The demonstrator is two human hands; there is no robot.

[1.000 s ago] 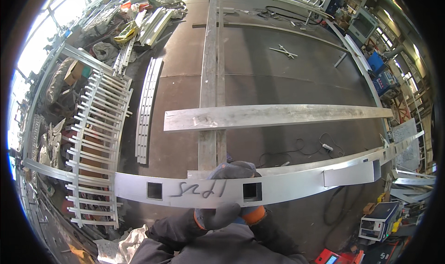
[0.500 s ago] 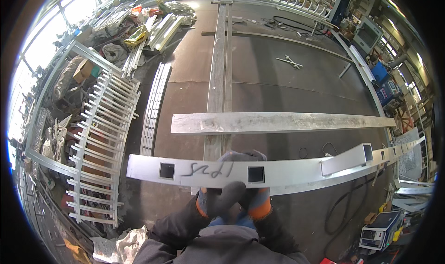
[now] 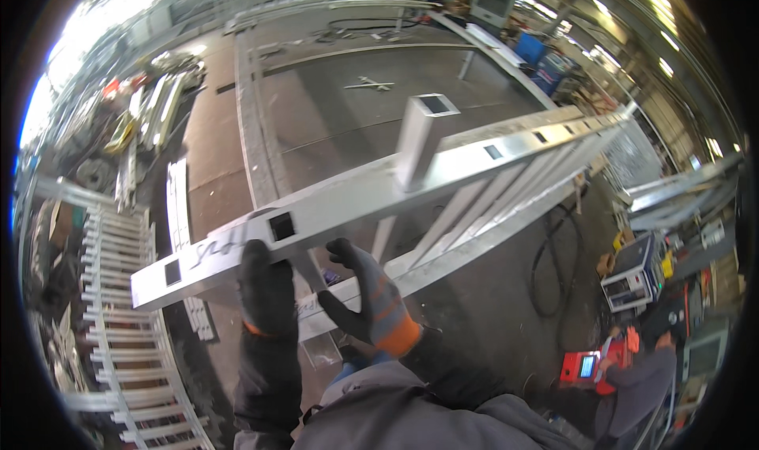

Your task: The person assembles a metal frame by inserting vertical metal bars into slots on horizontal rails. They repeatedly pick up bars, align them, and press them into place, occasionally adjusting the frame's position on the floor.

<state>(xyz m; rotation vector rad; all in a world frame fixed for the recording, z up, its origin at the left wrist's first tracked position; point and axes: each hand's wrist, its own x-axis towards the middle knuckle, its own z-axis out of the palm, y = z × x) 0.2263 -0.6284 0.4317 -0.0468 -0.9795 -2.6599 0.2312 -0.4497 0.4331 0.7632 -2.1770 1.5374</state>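
A long silver railing frame (image 3: 340, 213) slants across the view. Square holes line its upper rail, dark handwriting marks its left end, and several bars run down to a lower rail (image 3: 466, 248). From the upper rail rises a short square tube (image 3: 421, 138) with an open end. My left hand (image 3: 267, 288), in a dark glove, closes around the upper rail near the writing; its far fingers are hidden. My right hand (image 3: 373, 296), in a grey glove with an orange cuff, is just below that rail with thumb and fingers apart, holding nothing that I can see.
A slatted metal railing (image 3: 130, 308) lies at the left. Long metal beams (image 3: 257, 126) cross the brown work surface. At the lower right, a person (image 3: 644, 383) is beside a red machine (image 3: 589, 367), near a blue-and-white box-shaped machine (image 3: 632, 272) and a black cable (image 3: 545, 284).
The railing has turned, its left end dropping and its bars coming into view. My right hand has come off the rail and opened. My view has swung to the right.
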